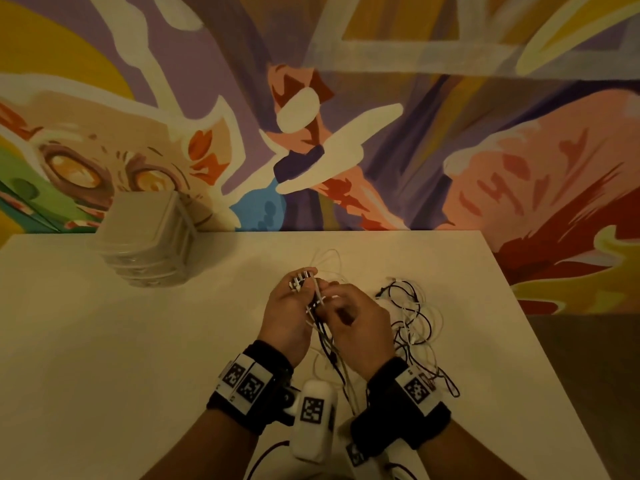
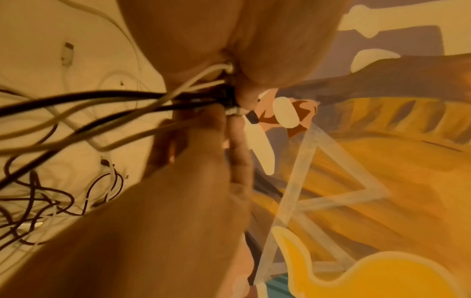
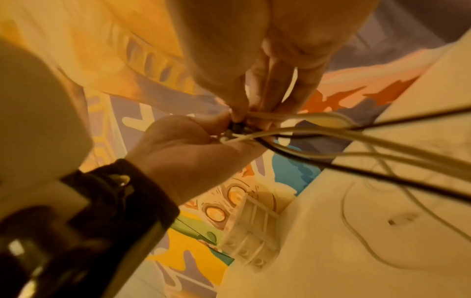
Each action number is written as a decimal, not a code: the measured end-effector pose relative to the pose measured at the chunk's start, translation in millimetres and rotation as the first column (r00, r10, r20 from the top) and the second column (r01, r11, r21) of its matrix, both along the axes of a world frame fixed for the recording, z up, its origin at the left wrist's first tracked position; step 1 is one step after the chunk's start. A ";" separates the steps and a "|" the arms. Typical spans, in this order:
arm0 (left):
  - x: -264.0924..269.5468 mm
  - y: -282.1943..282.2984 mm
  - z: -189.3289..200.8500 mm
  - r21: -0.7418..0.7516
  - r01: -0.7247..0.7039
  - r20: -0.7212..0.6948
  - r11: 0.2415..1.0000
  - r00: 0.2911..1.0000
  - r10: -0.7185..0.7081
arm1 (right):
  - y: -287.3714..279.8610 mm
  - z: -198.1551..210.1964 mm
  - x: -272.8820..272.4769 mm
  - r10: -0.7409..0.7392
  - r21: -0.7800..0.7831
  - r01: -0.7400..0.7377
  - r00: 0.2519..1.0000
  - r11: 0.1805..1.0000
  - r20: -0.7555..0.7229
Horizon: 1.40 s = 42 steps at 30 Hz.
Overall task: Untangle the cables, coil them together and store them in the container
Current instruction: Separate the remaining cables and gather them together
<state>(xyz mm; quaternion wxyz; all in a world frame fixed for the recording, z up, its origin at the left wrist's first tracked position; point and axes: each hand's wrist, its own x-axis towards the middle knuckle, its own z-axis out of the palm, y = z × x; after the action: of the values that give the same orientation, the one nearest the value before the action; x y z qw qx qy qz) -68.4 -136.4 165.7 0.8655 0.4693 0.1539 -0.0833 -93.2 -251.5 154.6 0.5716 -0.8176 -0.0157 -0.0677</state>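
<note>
Fingertips of the left hand clamp a bunch of cable ends, black and white connectors lined up side by side and poking out past the thumb, while the right hand pinches the same strands just beside them, its fingers curled round the gathered cables where they leave the left grip. Both hands hover above the table, almost touching one another. Below the fingers the held strands hang down between the wrists and trail off towards the person. To the right of the right hand's knuckles lies the loose tangle, black and white wires looped over one another on the table, with one thin white loop reaching out just beyond the fingertips. The step in hand looks like evening up the plug ends before coiling. To do it well, the left hand should keep the ends flush and firmly pinned, and the right should slide down the strands slowly, combing out crossings rather than tugging, since a sharp pull could tighten the knots in the pile. Well beyond the left fingertips, at the far left of the table by the painted wall, stands the clear lidded container, closed; it needs opening before the coil goes in.
</note>
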 end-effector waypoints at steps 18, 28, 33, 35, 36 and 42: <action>17.4 52.7 -9.1 -0.016 -0.009 0.113 1.000 0.994 0.010 | -152.0 27.1 -25.1 0.042 -0.526 -0.209 0.949 0.824 -0.311; 2.5 -25.1 17.8 0.283 0.147 0.311 0.948 0.921 -0.236 | -32.9 65.8 0.4 0.233 -0.796 -0.361 0.931 0.487 -0.279; 8.1 -13.5 26.5 -0.114 0.099 0.222 0.989 0.972 -0.072 | -36.5 55.1 3.6 0.280 -0.712 -0.444 0.896 0.544 -0.345; 14.6 -1.6 27.7 -0.176 0.044 0.202 0.983 0.979 -0.008 | -51.7 37.5 2.1 0.317 -0.569 -0.469 0.881 0.676 -0.351; 18.4 6.2 26.1 -0.175 0.006 0.182 0.985 0.983 0.026 | -62.7 27.3 -0.1 0.300 -0.541 -0.459 0.884 0.705 -0.359; 27.3 49.9 -6.3 0.094 -0.224 0.097 0.970 0.972 0.215 | -152.6 -18.7 -26.0 0.035 -0.559 -0.397 0.836 0.728 -0.548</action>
<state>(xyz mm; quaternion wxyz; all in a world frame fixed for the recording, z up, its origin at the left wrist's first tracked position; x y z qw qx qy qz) -41.2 -86.5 159.3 0.8496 0.4970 0.1716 0.0415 -119.2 -404.1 135.9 0.2375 -0.9445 0.0122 0.2265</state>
